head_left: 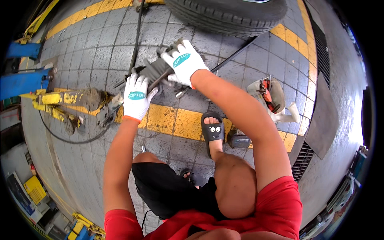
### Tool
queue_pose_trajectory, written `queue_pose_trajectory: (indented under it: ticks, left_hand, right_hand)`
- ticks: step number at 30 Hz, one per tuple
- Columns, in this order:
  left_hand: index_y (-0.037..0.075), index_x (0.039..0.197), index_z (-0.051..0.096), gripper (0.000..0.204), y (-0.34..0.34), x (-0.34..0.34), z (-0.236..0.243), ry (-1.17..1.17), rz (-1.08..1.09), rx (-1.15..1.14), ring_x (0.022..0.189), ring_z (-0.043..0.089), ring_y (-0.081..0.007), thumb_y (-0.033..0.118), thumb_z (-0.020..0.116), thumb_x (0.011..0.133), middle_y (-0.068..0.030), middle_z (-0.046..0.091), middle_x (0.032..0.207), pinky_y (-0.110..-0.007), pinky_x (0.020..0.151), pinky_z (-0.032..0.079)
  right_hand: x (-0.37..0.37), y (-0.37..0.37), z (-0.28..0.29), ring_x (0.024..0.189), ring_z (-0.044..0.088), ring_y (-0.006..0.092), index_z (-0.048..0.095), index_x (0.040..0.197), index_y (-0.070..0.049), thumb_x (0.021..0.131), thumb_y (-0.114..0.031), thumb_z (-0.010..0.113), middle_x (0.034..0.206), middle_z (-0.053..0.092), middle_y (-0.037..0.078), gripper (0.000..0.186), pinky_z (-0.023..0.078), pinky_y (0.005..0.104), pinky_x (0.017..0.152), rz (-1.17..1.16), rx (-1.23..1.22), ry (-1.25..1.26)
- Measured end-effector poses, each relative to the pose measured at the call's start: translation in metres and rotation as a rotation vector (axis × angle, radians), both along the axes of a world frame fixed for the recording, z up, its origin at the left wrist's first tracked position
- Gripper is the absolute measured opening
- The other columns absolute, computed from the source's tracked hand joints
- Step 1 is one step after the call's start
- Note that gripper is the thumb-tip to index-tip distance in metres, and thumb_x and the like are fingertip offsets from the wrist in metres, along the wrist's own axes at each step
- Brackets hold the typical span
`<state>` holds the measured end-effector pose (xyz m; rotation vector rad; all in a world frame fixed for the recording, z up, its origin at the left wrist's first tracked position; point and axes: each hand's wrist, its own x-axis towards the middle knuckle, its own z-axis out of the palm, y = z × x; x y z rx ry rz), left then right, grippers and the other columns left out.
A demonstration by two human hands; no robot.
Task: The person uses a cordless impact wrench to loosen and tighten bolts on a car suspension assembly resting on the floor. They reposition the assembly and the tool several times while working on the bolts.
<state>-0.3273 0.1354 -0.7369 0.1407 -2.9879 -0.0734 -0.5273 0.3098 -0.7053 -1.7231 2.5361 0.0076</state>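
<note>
A dark grey ribbed car part [153,72] with a metal rod [159,79] along its near side lies slantwise over the tiled floor between my hands. My left hand [137,95], in a white knitted glove with a teal patch, grips its near left end, thumb pointing right. My right hand [185,63], gloved alike, closes over the far right end from above. The fingertips of both hands are partly hidden against the part. A small shiny metal tool end [181,93] lies just below my right hand.
A car tyre [232,19] lies beyond my hands. Black hoses [138,36] cross the floor. A yellow jack-like arm [76,99] stands left. At right is a cut-open white container [276,98] holding an orange-handled tool [269,95]. A dark battery-like block [239,139] sits beside my sandal [212,134].
</note>
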Motion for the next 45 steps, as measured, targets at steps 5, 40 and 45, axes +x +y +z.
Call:
queue_pose_trajectory:
  ticks: [5,40,45]
  left_hand:
    - [-0.002,0.114,0.067,0.044,-0.014,0.008,0.007,-0.034,-0.037,0.012,0.132,0.055,-0.0434,0.034,0.080,0.092,-0.0209,0.067,0.119,-0.054,0.116,0.043]
    - [0.011,0.086,0.063,0.032,-0.003,0.071,0.016,-0.410,-0.400,0.003,0.100,0.059,-0.0317,0.036,0.084,0.079,-0.0096,0.060,0.092,-0.046,0.091,0.048]
    - [0.011,0.088,0.066,0.035,-0.008,0.080,0.017,-0.532,-0.453,-0.007,0.101,0.058,-0.0314,0.039,0.084,0.078,-0.0088,0.061,0.093,-0.048,0.094,0.048]
  right_hand:
    - [0.004,0.097,0.062,0.117,0.066,0.0403,0.063,0.136,-0.003,0.098,-0.041,0.069,0.122,0.072,0.022,0.055,0.052,0.0471,0.103,-0.275,-0.395,-0.447]
    - [0.117,0.358,-0.056,0.076,0.063,0.0119,0.064,0.109,-0.007,0.084,-0.001,0.081,0.089,0.066,0.000,0.031,0.054,0.0313,0.070,-1.211,-0.694,-1.528]
    - [0.117,0.363,-0.069,0.077,0.064,0.0109,0.064,0.114,-0.007,0.084,0.000,0.083,0.091,0.068,0.001,0.036,0.055,0.0302,0.069,-1.211,-0.606,-1.569]
